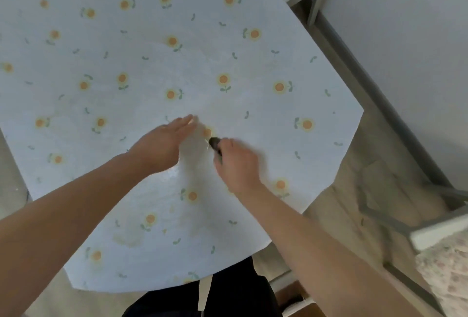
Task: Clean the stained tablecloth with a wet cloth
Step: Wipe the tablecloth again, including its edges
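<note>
A pale blue tablecloth [177,58] printed with orange flowers covers the table. Faint yellowish stains show near its front edge, at the lower left. My left hand [164,142] lies flat on the cloth, fingers together and pointing to the far right. Just right of it, my right hand [235,162] grips a small dark object [215,143] whose tip pokes out toward the left hand; what it is cannot be made out. A glossy wet patch lies between the two wrists.
A grey metal bed or chair frame [379,104] runs along the right side beside a white wall. A floral cushion [445,273] sits at the lower right. Tan floor shows between table and frame. My dark clothing is at the table's front edge.
</note>
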`<state>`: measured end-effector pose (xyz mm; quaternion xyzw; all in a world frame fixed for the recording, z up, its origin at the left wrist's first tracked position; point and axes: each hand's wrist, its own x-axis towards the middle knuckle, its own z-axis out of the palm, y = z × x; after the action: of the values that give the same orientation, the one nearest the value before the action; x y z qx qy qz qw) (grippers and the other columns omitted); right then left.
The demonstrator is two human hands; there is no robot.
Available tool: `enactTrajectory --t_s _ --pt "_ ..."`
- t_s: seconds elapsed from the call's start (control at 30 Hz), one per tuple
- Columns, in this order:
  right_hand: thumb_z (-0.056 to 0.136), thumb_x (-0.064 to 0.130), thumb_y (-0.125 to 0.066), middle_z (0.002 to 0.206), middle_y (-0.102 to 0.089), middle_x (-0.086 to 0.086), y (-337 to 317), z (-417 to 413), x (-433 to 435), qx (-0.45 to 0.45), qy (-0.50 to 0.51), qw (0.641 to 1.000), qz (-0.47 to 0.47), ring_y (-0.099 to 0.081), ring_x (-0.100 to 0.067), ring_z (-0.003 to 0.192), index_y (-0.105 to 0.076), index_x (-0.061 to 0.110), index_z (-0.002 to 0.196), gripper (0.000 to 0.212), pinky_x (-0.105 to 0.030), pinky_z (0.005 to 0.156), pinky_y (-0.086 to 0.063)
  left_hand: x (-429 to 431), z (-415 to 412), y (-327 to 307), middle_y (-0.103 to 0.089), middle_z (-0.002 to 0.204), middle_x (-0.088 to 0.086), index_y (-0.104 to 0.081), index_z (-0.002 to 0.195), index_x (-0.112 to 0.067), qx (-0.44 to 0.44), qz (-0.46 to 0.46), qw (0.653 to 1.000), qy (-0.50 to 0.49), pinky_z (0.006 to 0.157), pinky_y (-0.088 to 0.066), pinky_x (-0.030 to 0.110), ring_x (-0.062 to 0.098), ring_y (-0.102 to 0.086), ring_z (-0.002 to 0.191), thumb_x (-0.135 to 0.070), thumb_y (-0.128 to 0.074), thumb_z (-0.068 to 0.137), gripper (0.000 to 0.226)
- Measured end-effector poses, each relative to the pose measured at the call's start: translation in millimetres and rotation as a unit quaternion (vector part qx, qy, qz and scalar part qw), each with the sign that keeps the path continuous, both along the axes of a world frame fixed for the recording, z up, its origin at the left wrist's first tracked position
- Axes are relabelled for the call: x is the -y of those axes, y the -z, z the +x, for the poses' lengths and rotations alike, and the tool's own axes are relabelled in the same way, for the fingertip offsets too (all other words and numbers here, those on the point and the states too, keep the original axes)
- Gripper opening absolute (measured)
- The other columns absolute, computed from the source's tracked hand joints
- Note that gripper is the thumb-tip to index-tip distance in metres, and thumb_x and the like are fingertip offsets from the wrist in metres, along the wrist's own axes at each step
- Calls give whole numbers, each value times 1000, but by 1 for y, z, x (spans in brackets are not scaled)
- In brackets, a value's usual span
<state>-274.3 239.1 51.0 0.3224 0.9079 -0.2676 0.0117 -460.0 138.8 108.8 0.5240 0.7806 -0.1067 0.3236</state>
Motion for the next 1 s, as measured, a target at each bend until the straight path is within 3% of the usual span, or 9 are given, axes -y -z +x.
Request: enactTrajectory --t_s 0.07,0.13,0.23,0.33,0.43,0.57,0.7,0.87,1.0 --pt "84 24 -72 84 -64 -7 3 24 46 -11 -136 989 -48 -64 -31 66 -64 11 97 20 -31 44 -43 -8 -31 1 2 171 -3 -3 163 -23 -25 -36 999 -17 122 -24 41 26 -9 157 -6 -53 96 86" --pt "90 23 -65 96 -65 -8 2 34 36 -9 -180 979 -95 -66 -33 79 -65 15 111 22 -39 53 -52 -13 -54 6 13 170 -3 4 163 -24 -29 -103 994 -10 123 -22 46 29 -1 157 -36 -61 99 92" --pt "96 25 -56 113 -64 -8 3 30 -54 -26 -17 999 -28 -65 -31 95 -57 20 132 36 -42 73 -54 -17 -64 17 32 164 -4 16 160 -25 -3 -142 990 -6 123 -23 54 36 13 155 -59 -61 93 107" --pt "97 31 -53 112 -64 -9 7 11 -183 -50 249 967 38 -63 -30 99 -55 13 125 33 -36 79 -47 -15 -66 21 41 160 -8 21 159 -27 19 -153 988 -13 123 -23 55 37 19 153 -49 -63 95 108" --pt "99 33 -50 113 -62 -9 11 -30 -254 -2 337 940 60 -61 -27 102 -56 10 116 30 -30 75 -39 -15 -75 17 37 161 -8 18 160 -28 21 -156 988 -5 119 -29 50 36 15 155 -35 -66 97 105" --pt "97 30 -49 112 -63 -9 12 -77 -212 19 254 964 76 -63 -27 100 -58 10 114 29 -35 76 -44 -18 -80 16 37 162 -8 19 160 -29 19 -168 985 12 113 -36 44 36 13 155 -10 -59 97 102" --pt "93 29 -53 96 -65 -7 11 -69 -84 17 81 996 22 -63 -28 86 -62 13 102 21 -33 61 -38 -22 -79 10 40 158 -14 20 159 -34 35 -176 984 -1 109 -39 37 30 17 154 10 -43 89 104" --pt "83 32 -57 84 -61 2 14 2 6 -20 -169 985 -14 -63 -23 68 -66 21 94 18 -26 46 -35 -16 -75 8 38 156 -21 17 158 -40 43 -150 987 -33 108 -39 35 26 17 155 17 -39 84 109" --pt "94 35 -48 92 -66 -3 17 0 -114 -31 83 992 88 -65 -29 80 -68 23 105 26 -34 60 -48 -13 -74 14 39 155 -23 17 158 -41 42 -128 990 -33 113 -37 42 28 17 155 16 -41 84 110"
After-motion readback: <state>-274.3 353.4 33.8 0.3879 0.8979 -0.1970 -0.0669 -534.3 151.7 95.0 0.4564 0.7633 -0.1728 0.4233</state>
